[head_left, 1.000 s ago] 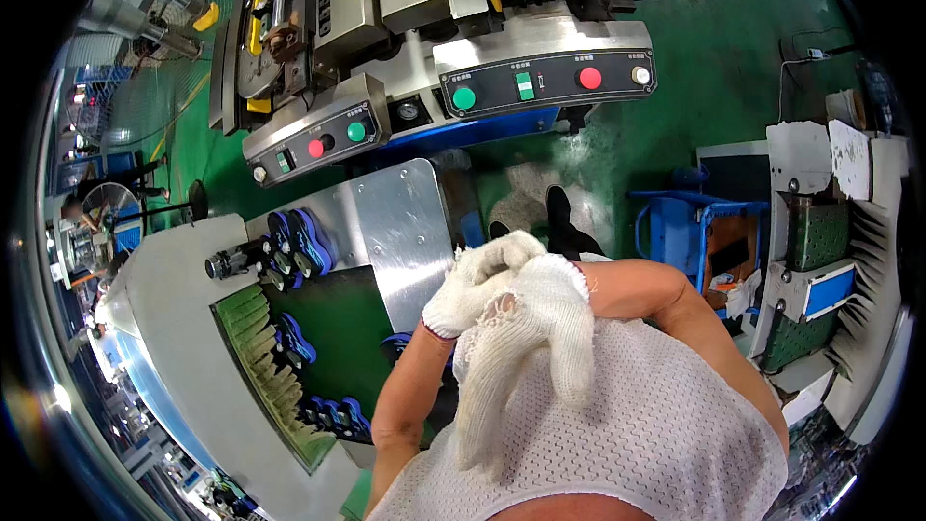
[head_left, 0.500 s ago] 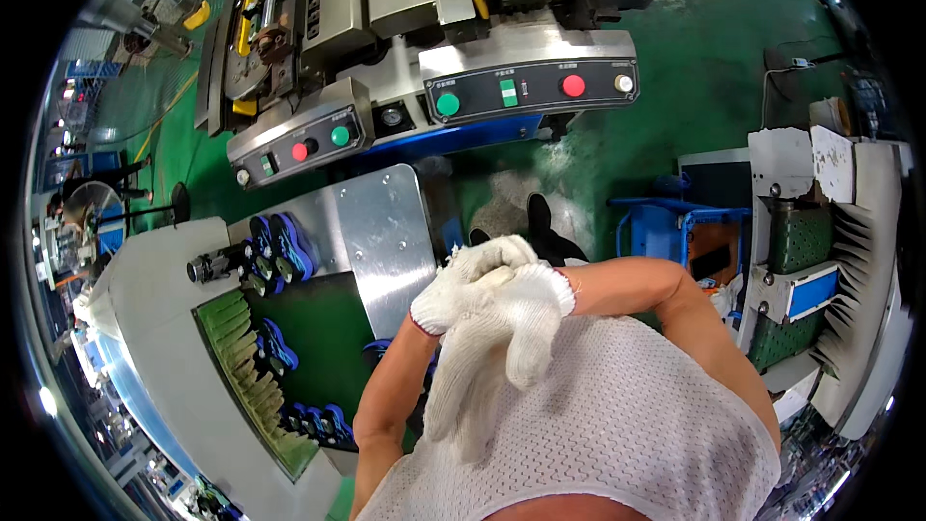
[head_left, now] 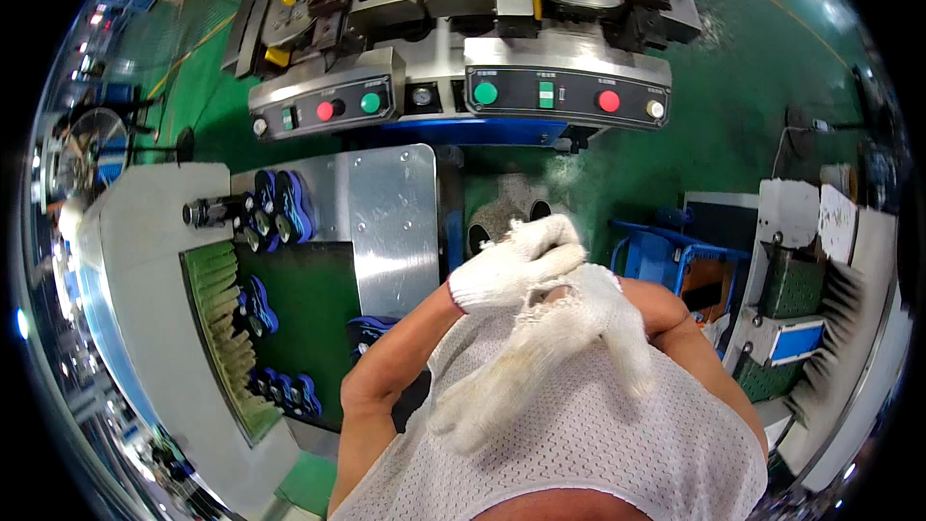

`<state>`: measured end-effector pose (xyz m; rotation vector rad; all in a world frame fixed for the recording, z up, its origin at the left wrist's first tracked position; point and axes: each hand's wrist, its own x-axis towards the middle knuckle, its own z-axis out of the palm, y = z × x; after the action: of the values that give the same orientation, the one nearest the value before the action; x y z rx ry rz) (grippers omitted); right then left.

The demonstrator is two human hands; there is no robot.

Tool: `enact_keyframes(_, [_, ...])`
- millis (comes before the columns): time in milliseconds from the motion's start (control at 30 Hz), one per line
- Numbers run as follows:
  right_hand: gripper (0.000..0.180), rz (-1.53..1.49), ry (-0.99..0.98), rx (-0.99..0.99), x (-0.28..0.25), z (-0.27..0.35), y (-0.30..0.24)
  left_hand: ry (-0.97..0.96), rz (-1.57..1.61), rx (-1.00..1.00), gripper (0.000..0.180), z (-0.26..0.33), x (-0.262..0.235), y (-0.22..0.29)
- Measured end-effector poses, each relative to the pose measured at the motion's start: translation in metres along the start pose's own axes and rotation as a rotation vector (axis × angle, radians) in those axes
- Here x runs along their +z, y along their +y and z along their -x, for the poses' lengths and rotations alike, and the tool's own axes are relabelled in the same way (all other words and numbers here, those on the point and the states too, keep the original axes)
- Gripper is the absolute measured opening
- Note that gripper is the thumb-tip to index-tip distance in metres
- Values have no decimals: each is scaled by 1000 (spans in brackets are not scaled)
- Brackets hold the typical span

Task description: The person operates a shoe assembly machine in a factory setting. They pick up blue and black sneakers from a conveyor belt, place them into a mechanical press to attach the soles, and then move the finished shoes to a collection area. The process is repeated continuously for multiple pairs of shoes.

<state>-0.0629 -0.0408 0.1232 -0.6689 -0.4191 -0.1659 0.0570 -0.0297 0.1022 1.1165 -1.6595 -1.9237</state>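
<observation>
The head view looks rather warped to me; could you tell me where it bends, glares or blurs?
Head view: the control panel edges bow near the rim; the metal plate shows soft glare; the gloved hands, left hand and right hand, look sharp; black corners frame the circle.

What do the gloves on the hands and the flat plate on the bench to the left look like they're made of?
The gloves look like white knitted cotton: a ribbed weave shows, with a frayed, loose end hanging down over the mesh shirt. The flat plate looks like bare metal, probably steel or aluminium: silver-grey, brushed, with soft reflections and small fastener heads.
</observation>
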Motion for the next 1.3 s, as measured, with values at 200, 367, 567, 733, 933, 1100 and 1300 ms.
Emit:
enact_keyframes(200, [41,-185,53,-72,-3,-11,3,-17,144,-53,25,-19,7,46])
enact_keyframes(367, [41,-341,134,-191,-7,-15,-4,74,595,209,17,-34,25,-1])
enact_keyframes(567, [42,-519,343,-338,-8,-27,-8,311,477,190,23,-36,39,-12])
enact_keyframes(733, [37,-575,510,-224,-11,-64,0,595,450,163,28,-23,45,-49])
enact_keyframes(933, [22,160,766,77,-25,-137,37,1054,-857,-162,35,38,43,-180])
enact_keyframes(1100, [74,-142,817,-69,-73,-173,75,1554,217,-145,22,207,-29,-225])
enact_keyframes(1300, [84,-284,817,-101,-111,-275,148,1469,602,205,18,260,-58,-217])
